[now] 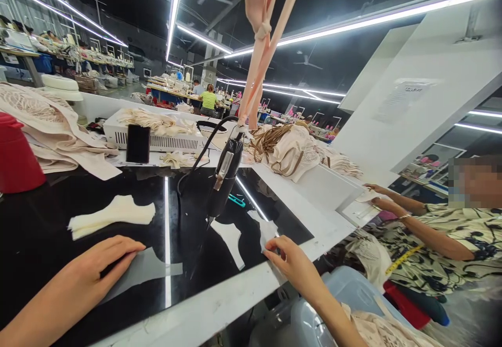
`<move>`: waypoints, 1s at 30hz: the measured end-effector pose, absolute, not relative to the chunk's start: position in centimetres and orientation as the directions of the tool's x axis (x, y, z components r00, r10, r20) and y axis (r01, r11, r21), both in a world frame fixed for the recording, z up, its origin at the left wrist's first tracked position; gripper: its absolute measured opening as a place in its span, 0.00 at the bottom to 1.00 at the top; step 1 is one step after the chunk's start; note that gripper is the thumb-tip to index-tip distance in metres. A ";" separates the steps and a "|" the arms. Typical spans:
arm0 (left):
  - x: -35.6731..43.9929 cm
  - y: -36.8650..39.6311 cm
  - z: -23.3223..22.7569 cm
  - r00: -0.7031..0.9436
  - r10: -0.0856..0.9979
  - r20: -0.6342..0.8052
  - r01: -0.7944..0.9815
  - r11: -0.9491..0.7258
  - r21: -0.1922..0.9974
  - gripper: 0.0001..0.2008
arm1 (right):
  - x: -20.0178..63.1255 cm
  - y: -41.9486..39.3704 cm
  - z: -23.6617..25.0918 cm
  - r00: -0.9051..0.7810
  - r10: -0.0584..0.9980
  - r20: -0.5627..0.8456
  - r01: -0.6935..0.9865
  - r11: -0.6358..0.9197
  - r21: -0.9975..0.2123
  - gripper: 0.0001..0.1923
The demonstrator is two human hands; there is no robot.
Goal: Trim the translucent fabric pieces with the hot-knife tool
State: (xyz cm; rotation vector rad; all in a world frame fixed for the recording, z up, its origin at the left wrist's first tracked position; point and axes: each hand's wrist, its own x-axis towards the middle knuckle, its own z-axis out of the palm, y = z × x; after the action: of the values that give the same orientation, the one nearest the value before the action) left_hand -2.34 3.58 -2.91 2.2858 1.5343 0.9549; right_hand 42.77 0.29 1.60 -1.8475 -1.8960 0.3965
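Observation:
My left hand (pixel 102 269) is closed, thumb and fingers pinched at the upper edge of a thin grey cut piece (pixel 151 272) lying on the glossy black tabletop (pixel 129 187). Farther right, my right hand (pixel 289 257) pinches the lower edge of a small white fabric piece (pixel 265 230). Between the hands lies another white cut piece (pixel 230 238), flat on the black surface. Above it a black corded handheld tool (pixel 226 177) hangs tip down from knotted peach straps (pixel 259 64). Beyond my left hand rests a stack of cream cut pieces (pixel 113 215).
A red container (pixel 18 156) stands at left near piled beige fabric (pixel 55 127). At the back are a phone (pixel 138 144), a white vented box (pixel 164 142) and a garment heap (pixel 292 150). A turquoise tool (pixel 237 200) lies behind the hanging tool. A co-worker (pixel 431 232) handles fabric at right.

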 end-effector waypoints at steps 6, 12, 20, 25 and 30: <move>-2.1 3.6 -2.5 0.251 0.869 0.426 0.742 -0.456 0.492 0.17 | 42.6 0.4 1.8 -0.018 0.989 0.144 0.867 0.088 -0.491 0.18; -2.3 3.7 -2.5 0.261 0.873 0.412 0.755 -0.451 0.476 0.19 | 42.7 0.7 1.7 -0.044 0.991 0.127 0.855 0.104 -0.508 0.20; -2.4 3.6 -2.9 0.248 0.889 0.386 0.760 -0.425 0.491 0.18 | 43.2 0.7 1.4 -0.041 0.987 0.154 0.875 0.110 -0.472 0.17; -2.3 3.2 -2.5 0.242 0.894 0.378 0.767 -0.415 0.490 0.17 | 42.8 -0.1 1.5 -0.091 0.978 0.188 0.930 0.151 -0.336 0.08; -2.0 2.9 -1.8 0.274 0.889 0.367 0.786 -0.427 0.447 0.19 | 41.4 -0.7 0.9 -0.172 0.961 0.218 0.966 0.208 -0.154 0.10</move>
State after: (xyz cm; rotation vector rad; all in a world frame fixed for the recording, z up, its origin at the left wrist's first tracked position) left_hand -2.02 2.89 -1.75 2.3608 1.5705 0.8640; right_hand 41.39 -0.68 0.88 -1.8242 -2.2182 -0.0277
